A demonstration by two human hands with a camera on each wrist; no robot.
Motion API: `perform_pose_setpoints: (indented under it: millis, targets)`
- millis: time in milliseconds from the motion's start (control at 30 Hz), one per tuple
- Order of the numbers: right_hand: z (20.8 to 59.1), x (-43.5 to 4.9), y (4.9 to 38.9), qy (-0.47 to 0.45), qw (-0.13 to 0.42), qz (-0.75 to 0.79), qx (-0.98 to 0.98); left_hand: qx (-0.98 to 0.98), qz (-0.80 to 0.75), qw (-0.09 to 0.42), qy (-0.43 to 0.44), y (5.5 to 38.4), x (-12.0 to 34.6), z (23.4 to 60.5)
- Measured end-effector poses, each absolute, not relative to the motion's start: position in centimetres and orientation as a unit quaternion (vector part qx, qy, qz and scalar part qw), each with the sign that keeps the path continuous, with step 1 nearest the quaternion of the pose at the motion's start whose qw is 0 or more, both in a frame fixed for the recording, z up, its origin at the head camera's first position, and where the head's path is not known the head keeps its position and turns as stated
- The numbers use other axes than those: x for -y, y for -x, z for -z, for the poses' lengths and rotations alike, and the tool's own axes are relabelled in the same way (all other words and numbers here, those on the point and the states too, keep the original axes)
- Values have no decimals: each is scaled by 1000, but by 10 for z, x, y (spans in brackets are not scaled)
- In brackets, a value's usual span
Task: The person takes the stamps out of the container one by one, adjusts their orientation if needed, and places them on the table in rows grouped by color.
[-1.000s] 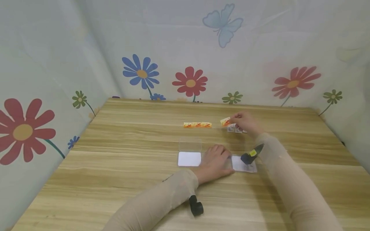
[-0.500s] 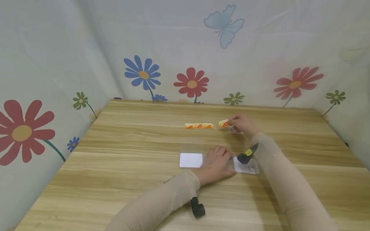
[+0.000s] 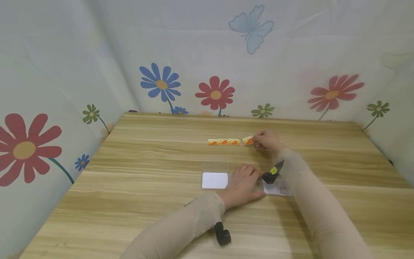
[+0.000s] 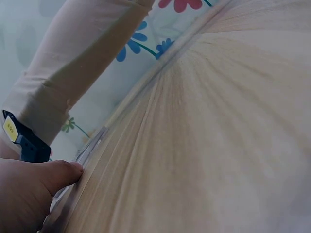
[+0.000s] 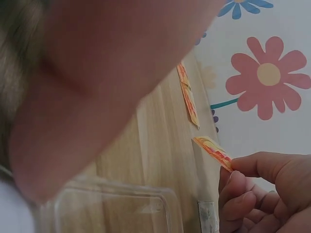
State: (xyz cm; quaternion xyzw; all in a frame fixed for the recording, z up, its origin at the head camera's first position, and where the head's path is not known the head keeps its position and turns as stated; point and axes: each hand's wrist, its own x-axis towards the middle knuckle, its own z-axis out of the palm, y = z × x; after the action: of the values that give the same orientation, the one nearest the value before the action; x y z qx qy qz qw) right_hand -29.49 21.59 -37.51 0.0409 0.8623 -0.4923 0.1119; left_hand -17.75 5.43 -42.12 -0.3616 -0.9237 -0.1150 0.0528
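My right hand (image 3: 267, 140) pinches a small yellow and orange card (image 3: 247, 140) between thumb and fingers. In the right wrist view that card (image 5: 214, 151) is tilted, just apart from a row of matching cards (image 5: 188, 99). The row (image 3: 224, 142) lies toward the back of the table. A greyish card (image 5: 208, 216) lies below the right hand, partly hidden by it. My left hand (image 3: 244, 183) rests, fingers loosely bent, between two flat clear plastic cases. Its thumb (image 4: 68, 174) lies at the edge of the right-hand case (image 3: 276, 188), which the right wrist camera partly covers.
At the left, the other clear case (image 3: 215, 164) stands with its lid laid back and a white card (image 3: 215, 180) in its base. The wooden table (image 3: 145, 162) meets a flowered cloth backdrop (image 3: 194, 46) at its back edge.
My right hand has moved left with the pinched card, bringing it closer to the row and covering more of the greyish cards. The left hand has stayed in place.
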Motion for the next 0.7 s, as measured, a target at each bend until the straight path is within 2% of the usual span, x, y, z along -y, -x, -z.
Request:
perform_pose_setpoints:
  millis: [700]
  targets:
    - [380,-211,300,-24,79,413,-907,926,100,54,359,176,-55,420]
